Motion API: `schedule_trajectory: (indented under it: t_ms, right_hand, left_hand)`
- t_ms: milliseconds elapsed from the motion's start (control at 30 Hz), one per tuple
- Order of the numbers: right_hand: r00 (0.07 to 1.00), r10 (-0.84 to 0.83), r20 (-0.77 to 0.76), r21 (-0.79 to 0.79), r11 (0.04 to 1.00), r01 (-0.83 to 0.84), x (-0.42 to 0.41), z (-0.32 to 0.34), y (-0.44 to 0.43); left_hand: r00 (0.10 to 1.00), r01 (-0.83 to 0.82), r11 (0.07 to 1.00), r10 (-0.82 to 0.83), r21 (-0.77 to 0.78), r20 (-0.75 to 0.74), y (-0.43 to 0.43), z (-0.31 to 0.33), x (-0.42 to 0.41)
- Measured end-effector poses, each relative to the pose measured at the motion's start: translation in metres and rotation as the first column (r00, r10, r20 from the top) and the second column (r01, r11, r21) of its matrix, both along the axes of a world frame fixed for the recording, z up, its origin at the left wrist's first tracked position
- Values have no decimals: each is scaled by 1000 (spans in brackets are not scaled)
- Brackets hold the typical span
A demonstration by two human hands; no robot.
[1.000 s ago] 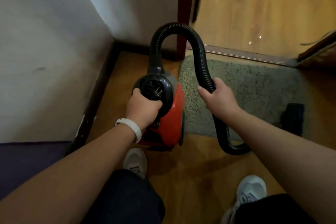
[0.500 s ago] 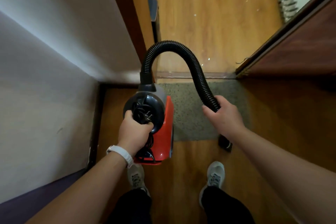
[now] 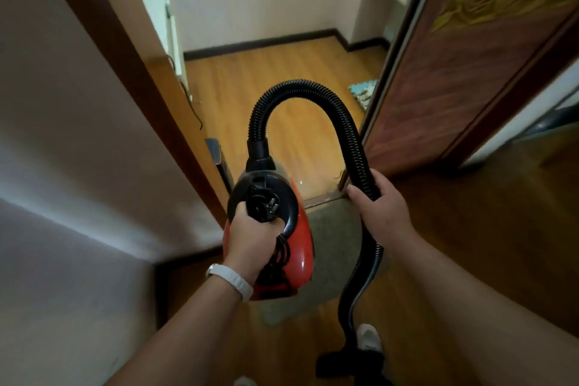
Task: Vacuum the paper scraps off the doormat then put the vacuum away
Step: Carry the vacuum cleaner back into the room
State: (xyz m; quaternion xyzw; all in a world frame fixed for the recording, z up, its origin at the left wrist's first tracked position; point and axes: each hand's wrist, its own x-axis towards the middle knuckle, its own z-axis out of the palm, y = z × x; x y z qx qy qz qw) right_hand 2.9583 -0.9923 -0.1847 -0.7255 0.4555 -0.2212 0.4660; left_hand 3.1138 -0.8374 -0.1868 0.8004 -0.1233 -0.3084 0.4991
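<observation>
A small red vacuum [image 3: 302,247] with a black handle hangs in the air in front of me. My left hand [image 3: 250,235] grips its handle together with the bundled power cord and plug [image 3: 266,204]. A black ribbed hose [image 3: 313,94] arches up from the vacuum's top and down to my right hand [image 3: 380,211], which grips it. Below that hand the hose runs to a black nozzle [image 3: 347,365] near the floor. The grey doormat [image 3: 335,229] lies under the vacuum at the doorway threshold; I see no paper scraps on its visible part.
A white wall [image 3: 78,166] stands close on the left, and a brown door frame [image 3: 134,56] beside it. A dark wooden door [image 3: 463,72] stands open on the right. Beyond the doorway lies a wooden floor [image 3: 275,78] with a patterned mat [image 3: 363,94]. My shoe [image 3: 369,337] is beside the nozzle.
The vacuum has come up off the floor and is now carried at chest height. My view has lifted from the doormat to the doorway and the room beyond. Both grips are unchanged.
</observation>
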Motion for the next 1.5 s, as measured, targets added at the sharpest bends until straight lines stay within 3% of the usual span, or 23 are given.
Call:
schedule_trajectory:
  t_ms: [167,333,567,767,1067,1500]
  right_hand:
    - [982,-178,58,3,984,178,-46,43,-24]
    - [947,-294,133,106,954,281,-117,71,-65]
    - [898,-412,156,185,905,383,-242,92,-132]
    - [865,-472,171,139,881,453,-332,111,-179]
    - [727,-649,224,105,758,644,-430,128,-244]
    - [535,-834,136,14,541,841,-516,126,-404]
  left_hand:
    - [966,257,962,-255,-92,26,-40,51,-30]
    - [926,375,924,-372,-68,64,-92,78,-81]
    - [896,441,895,-436,-66,80,-185,92,-188]
    - [886,461,885,-463,-71,-20,-259,98,-276]
    - [830,542,828,-554,-144,-60,-371,108,-367]
    - [627,739,628,-774,-245,-92,-595,96,-444]
